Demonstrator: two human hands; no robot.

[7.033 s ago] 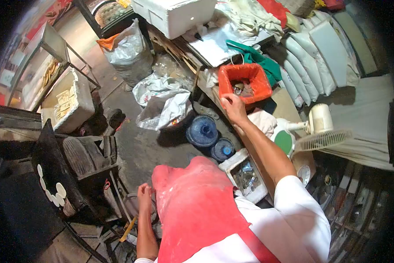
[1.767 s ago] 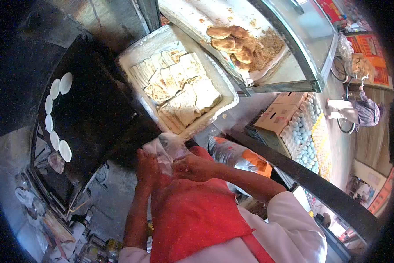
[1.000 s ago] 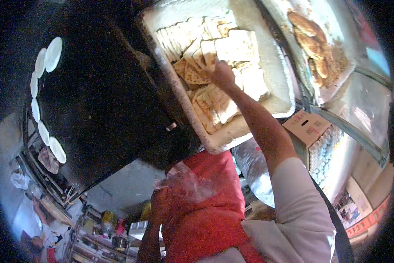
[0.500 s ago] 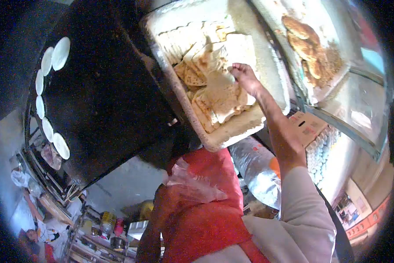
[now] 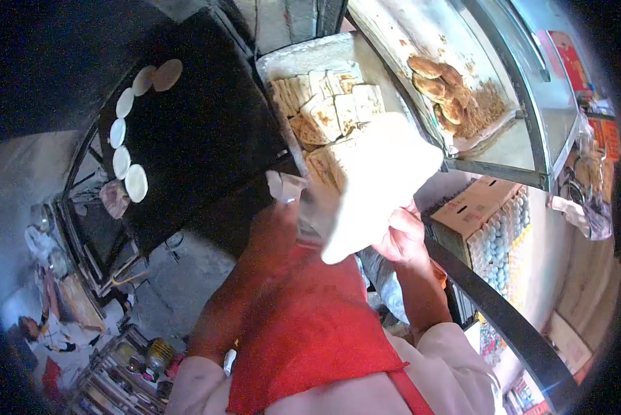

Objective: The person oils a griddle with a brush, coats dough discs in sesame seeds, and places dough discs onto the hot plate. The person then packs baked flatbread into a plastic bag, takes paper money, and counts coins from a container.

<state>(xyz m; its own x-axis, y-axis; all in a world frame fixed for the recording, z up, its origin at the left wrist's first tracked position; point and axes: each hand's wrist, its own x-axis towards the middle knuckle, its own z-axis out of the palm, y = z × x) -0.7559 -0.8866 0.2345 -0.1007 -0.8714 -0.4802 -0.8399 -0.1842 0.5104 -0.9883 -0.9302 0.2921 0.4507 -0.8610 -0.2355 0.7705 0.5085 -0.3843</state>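
My right hand (image 5: 402, 236) grips the lower right edge of a large flatbread (image 5: 386, 176), so bright that its surface is washed out. The flatbread hangs tilted in front of the box, one corner pointing down at my apron. My left hand (image 5: 280, 218) is closed on a thin clear plastic bag (image 5: 287, 188), held left of the flatbread. Behind them, a pale foam box (image 5: 276, 66) holds several cut pieces of browned flatbread (image 5: 327, 117). The flatbread covers the box's lower right part.
A dark griddle (image 5: 200, 138) lies to the left, with several round dough discs (image 5: 119, 133) along its far edge. At the right, a glass case (image 5: 493, 162) holds browned buns (image 5: 431, 86). Below stand a cardboard box (image 5: 480, 204) and eggs (image 5: 497, 238).
My right hand has lifted the flatbread from the foam box and drawn it towards me. My left hand has risen with the plastic bag towards the flatbread. The view has shifted.
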